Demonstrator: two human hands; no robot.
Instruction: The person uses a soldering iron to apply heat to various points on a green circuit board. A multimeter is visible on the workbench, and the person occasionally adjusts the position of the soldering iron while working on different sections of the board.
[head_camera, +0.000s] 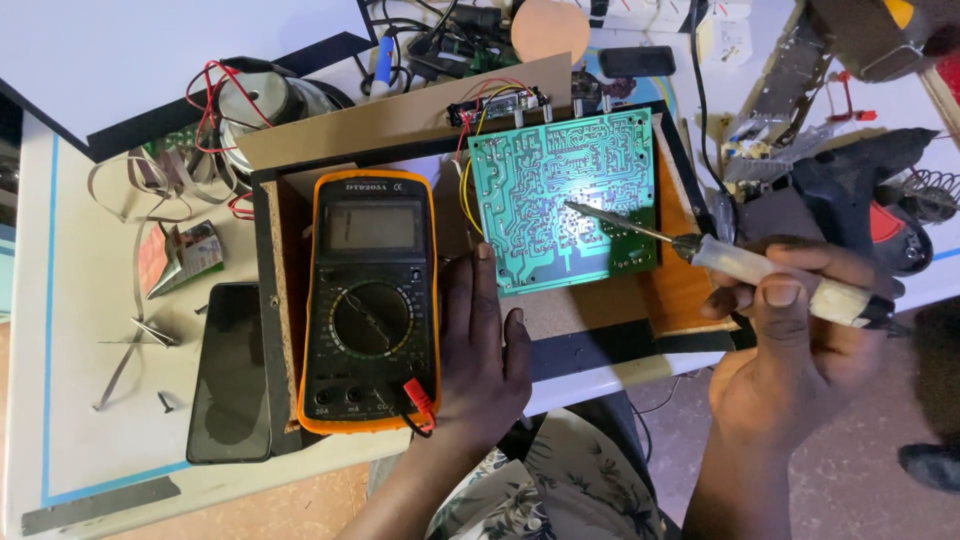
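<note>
A white table (90, 400) is covered with tools and scrap, and on it a dark wooden board (680, 290) is laid as a work base. On this board 2 things are placed side by side: a multimeter in an orange case (368, 310) at the left, and a green circuit board (565, 200) at the right, turned with its copper tracks up, so the solder points can be reached. Yellow and red wires (468, 170) go from its upper left corner to a small module behind. A black phone (230, 372) lies face up left of the multimeter, just beside the wooden board. A black glue gun (860, 195) rests at the far right, apart from the work.

The left hand (485, 350) is pressed flat between the multimeter and the circuit board (probably to keep the board steady); its fingers are stretched and nearly together, the tips touching the lower left edge of the circuit board, and nothing is gripped. The right hand (790, 330) is closed around the pale handle of a soldering iron (700, 250), the thumb on top, as a pen is held. The thin tip is put on the tracks near the middle of the circuit board.
</note>
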